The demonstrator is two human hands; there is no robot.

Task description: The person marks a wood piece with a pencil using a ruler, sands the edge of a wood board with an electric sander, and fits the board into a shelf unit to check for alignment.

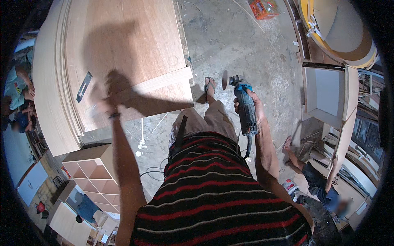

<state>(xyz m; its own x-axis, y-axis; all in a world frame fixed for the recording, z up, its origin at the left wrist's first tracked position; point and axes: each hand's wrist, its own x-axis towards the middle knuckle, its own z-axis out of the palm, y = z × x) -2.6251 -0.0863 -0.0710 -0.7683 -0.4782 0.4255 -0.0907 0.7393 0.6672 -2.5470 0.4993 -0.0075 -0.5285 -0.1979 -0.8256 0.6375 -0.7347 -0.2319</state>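
Two hands are busy: the right hand (251, 107), mid-frame, is wrapped tight round a blue grinder (245, 107), while the blurry left hand (102, 102), grip unclear, reaches the board (123, 53) at upper left, probably steadying it before sanding.

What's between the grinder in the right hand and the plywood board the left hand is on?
In the head view, between the angle grinder and the plywood board lie the person's sandalled foot, shorts-clad leg and bare concrete floor.
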